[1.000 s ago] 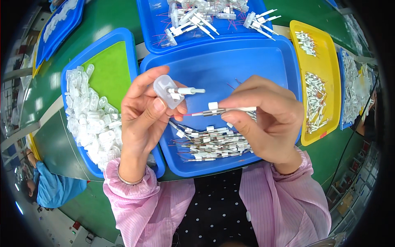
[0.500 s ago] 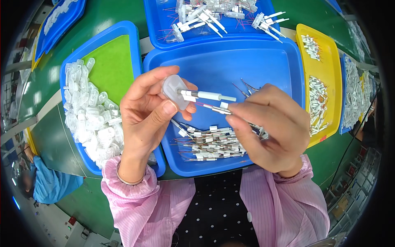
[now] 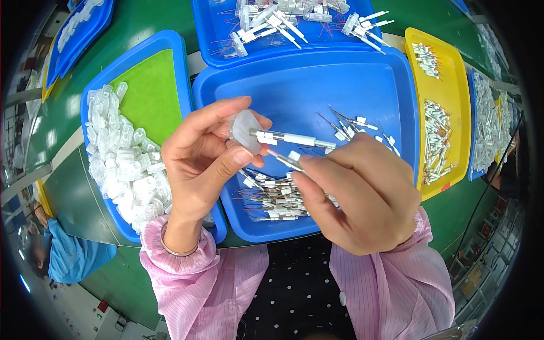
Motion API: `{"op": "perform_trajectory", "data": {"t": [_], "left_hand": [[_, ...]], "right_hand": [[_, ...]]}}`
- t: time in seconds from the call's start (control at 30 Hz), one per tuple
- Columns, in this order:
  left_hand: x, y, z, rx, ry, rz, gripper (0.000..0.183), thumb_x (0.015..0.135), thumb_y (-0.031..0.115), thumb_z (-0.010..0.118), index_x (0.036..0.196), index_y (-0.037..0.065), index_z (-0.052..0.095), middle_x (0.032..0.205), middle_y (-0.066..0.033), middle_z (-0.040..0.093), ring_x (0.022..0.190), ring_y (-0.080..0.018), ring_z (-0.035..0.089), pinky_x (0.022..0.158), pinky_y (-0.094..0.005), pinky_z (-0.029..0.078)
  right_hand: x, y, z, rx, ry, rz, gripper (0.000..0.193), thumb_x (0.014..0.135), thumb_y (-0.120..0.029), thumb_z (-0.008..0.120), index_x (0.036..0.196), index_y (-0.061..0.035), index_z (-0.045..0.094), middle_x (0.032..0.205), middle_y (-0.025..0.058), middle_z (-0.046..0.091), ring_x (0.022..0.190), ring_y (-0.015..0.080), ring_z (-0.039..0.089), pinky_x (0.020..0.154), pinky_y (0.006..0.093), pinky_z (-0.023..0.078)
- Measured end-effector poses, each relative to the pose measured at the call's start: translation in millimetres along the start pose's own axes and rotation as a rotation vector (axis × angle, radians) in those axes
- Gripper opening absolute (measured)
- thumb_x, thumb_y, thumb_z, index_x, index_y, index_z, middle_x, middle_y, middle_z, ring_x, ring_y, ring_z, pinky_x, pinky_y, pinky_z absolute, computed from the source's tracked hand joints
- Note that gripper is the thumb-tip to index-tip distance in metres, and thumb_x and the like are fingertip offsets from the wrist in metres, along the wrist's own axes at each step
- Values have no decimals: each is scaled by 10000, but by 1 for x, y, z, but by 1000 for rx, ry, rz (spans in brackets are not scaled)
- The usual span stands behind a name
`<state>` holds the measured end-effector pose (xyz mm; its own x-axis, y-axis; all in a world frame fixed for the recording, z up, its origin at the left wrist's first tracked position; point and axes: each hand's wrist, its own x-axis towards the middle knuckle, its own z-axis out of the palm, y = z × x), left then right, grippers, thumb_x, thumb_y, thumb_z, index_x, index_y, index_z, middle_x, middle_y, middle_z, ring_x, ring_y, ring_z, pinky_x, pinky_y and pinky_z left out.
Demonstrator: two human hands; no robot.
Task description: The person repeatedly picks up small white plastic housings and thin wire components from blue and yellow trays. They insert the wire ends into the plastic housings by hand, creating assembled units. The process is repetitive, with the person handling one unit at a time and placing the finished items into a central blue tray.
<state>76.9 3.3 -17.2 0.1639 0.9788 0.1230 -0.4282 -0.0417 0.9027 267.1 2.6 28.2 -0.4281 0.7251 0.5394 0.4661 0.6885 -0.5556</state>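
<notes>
Translucent white plastic sits pinched in my left hand [image 3: 207, 153]: a small rounded cap [image 3: 245, 130], gripped between thumb and fingers and held above the big blue tray [image 3: 317, 90]. One thin metal pin with a white sleeve [image 3: 292, 137] already sticks out of the cap, its long axis running nearly level toward my right. My right hand [image 3: 362, 192] is closed on a second pin [image 3: 286, 160], nipped between thumb and forefinger, with its free tip aimed up and to the left at the cap. That tip lies just below the first pin and just beside my left thumb; whether it touches the cap I cannot tell. So the cap's open face looks to the right, the second pin lies slanted against the first one's line, and my right hand is the nearer to the join.

Below my hands a heap of loose pins [image 3: 272, 198] lies in the tray, and a few more lie scattered behind my right hand. To my left a second blue tray with a green liner [image 3: 150, 90] holds a pile of empty caps [image 3: 122, 164]. To my right a yellow tray [image 3: 453, 102] holds rows of small parts.
</notes>
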Motion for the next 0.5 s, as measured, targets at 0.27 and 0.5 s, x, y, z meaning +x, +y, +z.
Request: {"op": "perform_trajectory", "data": {"t": [0.27, 0.5], "left_hand": [[-3, 3, 4, -241, 12, -182, 430, 772, -2, 622, 1153, -101, 450, 962, -240, 592, 753, -230, 630, 638, -285, 539], [-8, -5, 5, -230, 59, -139, 326, 779, -3, 618, 1067, -97, 497, 952, -220, 590, 733, -226, 632, 641, -295, 546]], "right_hand": [[2, 15, 18, 515, 101, 224, 196, 647, 62, 696, 826, 40, 619, 617, 70, 550, 477, 100, 455, 411, 221, 285], [-1, 14, 31, 574, 135, 302, 106, 697, 51, 667, 775, 22, 603, 640, 84, 589, 500, 92, 545, 410, 192, 380]]}}
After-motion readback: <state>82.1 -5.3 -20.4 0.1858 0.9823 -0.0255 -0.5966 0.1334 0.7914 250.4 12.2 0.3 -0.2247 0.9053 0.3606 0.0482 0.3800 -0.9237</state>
